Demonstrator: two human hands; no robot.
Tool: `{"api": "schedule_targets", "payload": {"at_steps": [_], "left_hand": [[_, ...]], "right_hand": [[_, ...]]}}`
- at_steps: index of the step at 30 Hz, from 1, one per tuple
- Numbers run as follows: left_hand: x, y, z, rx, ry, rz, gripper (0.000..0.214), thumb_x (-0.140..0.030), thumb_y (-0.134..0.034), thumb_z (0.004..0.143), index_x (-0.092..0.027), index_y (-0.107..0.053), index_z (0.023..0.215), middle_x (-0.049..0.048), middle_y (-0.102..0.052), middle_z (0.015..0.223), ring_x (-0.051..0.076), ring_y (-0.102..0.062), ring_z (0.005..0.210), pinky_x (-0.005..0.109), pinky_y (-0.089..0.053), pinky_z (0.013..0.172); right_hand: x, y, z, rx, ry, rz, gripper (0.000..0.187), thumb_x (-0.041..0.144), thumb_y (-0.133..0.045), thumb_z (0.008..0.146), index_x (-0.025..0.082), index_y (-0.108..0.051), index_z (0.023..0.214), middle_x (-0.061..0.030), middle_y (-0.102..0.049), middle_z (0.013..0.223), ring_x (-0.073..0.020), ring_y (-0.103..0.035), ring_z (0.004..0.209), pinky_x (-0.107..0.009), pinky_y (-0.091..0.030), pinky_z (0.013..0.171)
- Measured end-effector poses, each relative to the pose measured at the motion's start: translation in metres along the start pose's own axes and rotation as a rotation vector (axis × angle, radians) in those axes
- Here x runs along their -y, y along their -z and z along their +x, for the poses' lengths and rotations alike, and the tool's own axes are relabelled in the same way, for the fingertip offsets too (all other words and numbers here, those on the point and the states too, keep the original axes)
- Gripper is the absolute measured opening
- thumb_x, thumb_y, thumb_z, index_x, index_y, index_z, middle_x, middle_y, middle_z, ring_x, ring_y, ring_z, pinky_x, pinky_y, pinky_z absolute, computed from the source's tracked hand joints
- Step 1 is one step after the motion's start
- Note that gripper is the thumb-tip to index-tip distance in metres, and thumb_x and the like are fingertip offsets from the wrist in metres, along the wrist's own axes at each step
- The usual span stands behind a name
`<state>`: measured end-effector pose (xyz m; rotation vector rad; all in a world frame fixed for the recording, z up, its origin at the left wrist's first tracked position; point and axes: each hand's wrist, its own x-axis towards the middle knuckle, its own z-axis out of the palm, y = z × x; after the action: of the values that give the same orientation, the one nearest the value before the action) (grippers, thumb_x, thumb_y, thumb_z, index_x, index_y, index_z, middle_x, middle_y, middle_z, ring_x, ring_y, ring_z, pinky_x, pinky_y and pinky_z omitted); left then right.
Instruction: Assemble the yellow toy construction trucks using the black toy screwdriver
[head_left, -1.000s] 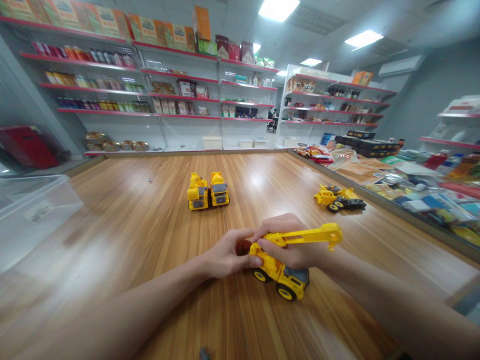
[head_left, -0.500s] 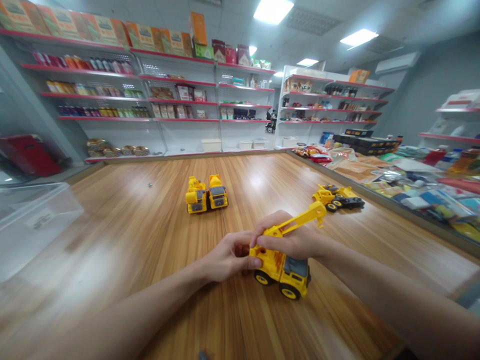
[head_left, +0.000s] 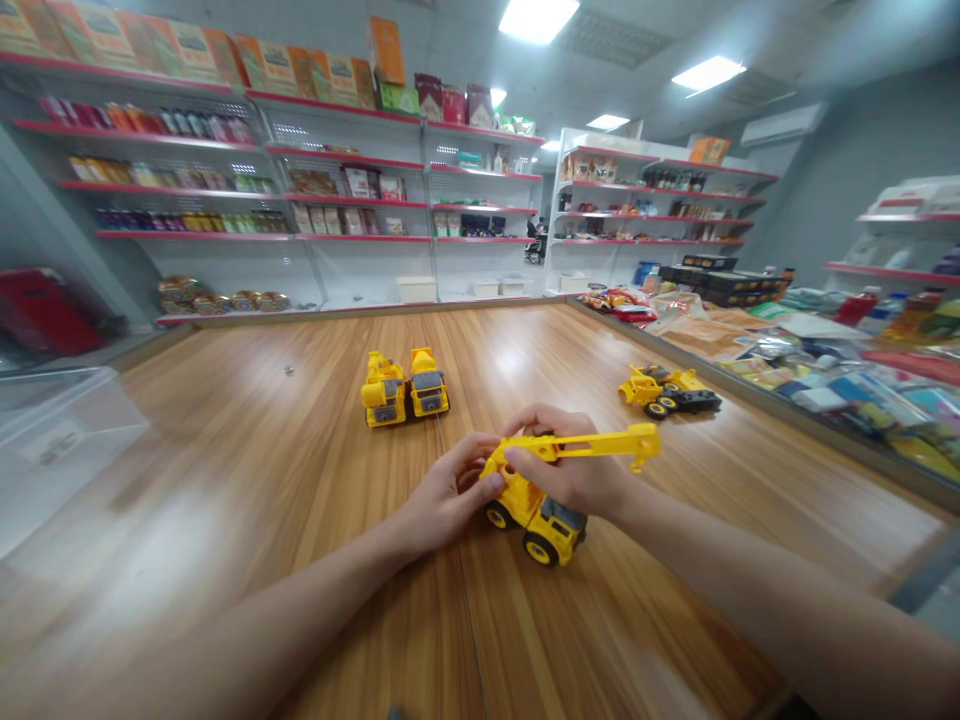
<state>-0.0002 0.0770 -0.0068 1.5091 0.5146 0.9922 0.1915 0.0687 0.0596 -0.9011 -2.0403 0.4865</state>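
Note:
Both my hands are closed on a yellow toy crane truck (head_left: 534, 507) with a grey windscreen and black tyres, low over the wooden table (head_left: 375, 620). My left hand (head_left: 442, 500) grips its rear end, thumb against the yellow side. My right hand (head_left: 574, 475) wraps the crane's upper part from behind, its thumb at the base of the boom. The boom (head_left: 607, 440) points right, nearly level, with a hook at its tip. Some of my fingers are hidden behind the toy. I cannot tell whether the wheels touch the table.
Two yellow toy trucks (head_left: 406, 388) stand side by side farther back. A partly built yellow and black toy vehicle (head_left: 667, 392) lies at the right. A clear plastic bin (head_left: 67, 440) is at the left edge. Packaged goods (head_left: 787, 350) cover the neighbouring surface. Stocked shelves (head_left: 352, 200) line the back.
The crane's boom has swung down from a raised slant to nearly level. The truck and both hands have shifted slightly up and left in view, and the camera view has moved a little.

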Motion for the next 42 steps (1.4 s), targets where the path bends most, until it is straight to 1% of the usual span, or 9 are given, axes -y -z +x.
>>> {"api": "schedule_targets", "payload": {"at_steps": [3, 7, 10, 17, 20, 26, 31, 36, 42], "left_hand": [[0.000, 0.001, 0.002, -0.086, 0.017, 0.063, 0.039, -0.032, -0.061, 0.088, -0.018, -0.058, 0.125, 0.0113, -0.065, 0.118, 0.025, -0.063, 0.104, 0.034, -0.050, 0.087], [-0.006, 0.003, 0.004, -0.085, -0.025, 0.237, 0.037, -0.032, -0.059, 0.089, -0.016, -0.064, 0.122, 0.0097, -0.068, 0.116, 0.026, -0.062, 0.106, 0.034, -0.049, 0.090], [-0.007, 0.005, 0.003, -0.077, -0.050, 0.311, 0.036, -0.032, -0.058, 0.089, -0.017, -0.067, 0.120, 0.0074, -0.070, 0.114, 0.027, -0.061, 0.109, 0.034, -0.046, 0.095], [-0.001, 0.007, 0.001, -0.075, -0.064, 0.379, 0.033, -0.033, -0.058, 0.089, -0.018, -0.071, 0.115, 0.0074, -0.071, 0.102, 0.024, -0.063, 0.097, 0.032, -0.048, 0.087], [0.000, 0.005, 0.002, -0.082, -0.041, 0.302, 0.036, -0.032, -0.060, 0.088, -0.019, -0.067, 0.120, 0.0072, -0.071, 0.103, 0.022, -0.064, 0.096, 0.031, -0.049, 0.086], [0.001, 0.002, 0.003, -0.066, 0.017, 0.062, 0.046, -0.030, -0.061, 0.088, -0.018, -0.056, 0.132, 0.0090, -0.071, 0.108, 0.022, -0.067, 0.094, 0.031, -0.053, 0.081], [-0.003, 0.004, 0.004, -0.036, 0.046, 0.008, 0.045, -0.028, -0.064, 0.086, -0.017, -0.060, 0.129, 0.0087, -0.070, 0.114, 0.025, -0.065, 0.103, 0.036, -0.049, 0.093], [-0.004, 0.006, 0.004, -0.013, 0.140, -0.064, 0.043, -0.030, -0.066, 0.084, -0.015, -0.064, 0.124, 0.0095, -0.072, 0.110, 0.026, -0.067, 0.099, 0.040, -0.050, 0.094], [-0.006, 0.005, 0.005, -0.045, 0.138, -0.061, 0.041, -0.033, -0.071, 0.079, -0.015, -0.070, 0.116, 0.0094, -0.073, 0.107, 0.025, -0.068, 0.097, 0.035, -0.050, 0.091]], "right_hand": [[-0.004, -0.006, 0.000, -0.059, -0.081, -0.071, 0.013, 0.029, -0.064, 0.082, 0.016, -0.065, 0.084, -0.0008, -0.067, 0.070, -0.0112, -0.060, 0.060, -0.020, -0.043, 0.054], [-0.007, -0.008, -0.001, -0.019, -0.079, -0.162, 0.027, 0.034, -0.059, 0.088, 0.016, -0.059, 0.066, 0.0004, -0.061, 0.061, -0.0102, -0.056, 0.056, -0.021, -0.039, 0.053], [-0.004, -0.007, 0.000, 0.035, -0.047, -0.193, 0.027, 0.033, -0.056, 0.090, 0.016, -0.060, 0.069, -0.0009, -0.062, 0.065, -0.0109, -0.056, 0.058, -0.022, -0.039, 0.055], [0.002, -0.002, 0.004, 0.137, -0.034, -0.234, 0.025, 0.030, -0.054, 0.090, 0.015, -0.063, 0.073, -0.0011, -0.061, 0.063, -0.0110, -0.053, 0.055, -0.022, -0.035, 0.051], [0.002, -0.003, 0.000, 0.104, -0.022, -0.166, 0.023, 0.028, -0.053, 0.090, 0.015, -0.063, 0.074, -0.0017, -0.064, 0.066, -0.0115, -0.055, 0.057, -0.022, -0.039, 0.053], [-0.003, -0.010, -0.008, -0.104, -0.026, 0.002, 0.019, 0.029, -0.053, 0.091, 0.016, -0.066, 0.085, -0.0033, -0.068, 0.076, -0.0144, -0.062, 0.069, -0.024, -0.046, 0.064], [-0.005, -0.011, -0.004, -0.030, -0.146, 0.053, 0.025, 0.033, -0.052, 0.092, 0.016, -0.066, 0.080, -0.0023, -0.068, 0.074, -0.0139, -0.062, 0.068, -0.023, -0.046, 0.063], [-0.007, -0.010, 0.000, -0.027, -0.271, 0.005, 0.032, 0.035, -0.053, 0.090, 0.015, -0.064, 0.068, -0.0018, -0.067, 0.067, -0.0137, -0.062, 0.063, -0.023, -0.044, 0.059], [0.001, -0.007, 0.000, -0.004, -0.203, -0.164, 0.026, 0.033, -0.054, 0.090, 0.017, -0.064, 0.073, -0.0011, -0.066, 0.067, -0.0136, -0.060, 0.062, -0.023, -0.042, 0.059]]}}
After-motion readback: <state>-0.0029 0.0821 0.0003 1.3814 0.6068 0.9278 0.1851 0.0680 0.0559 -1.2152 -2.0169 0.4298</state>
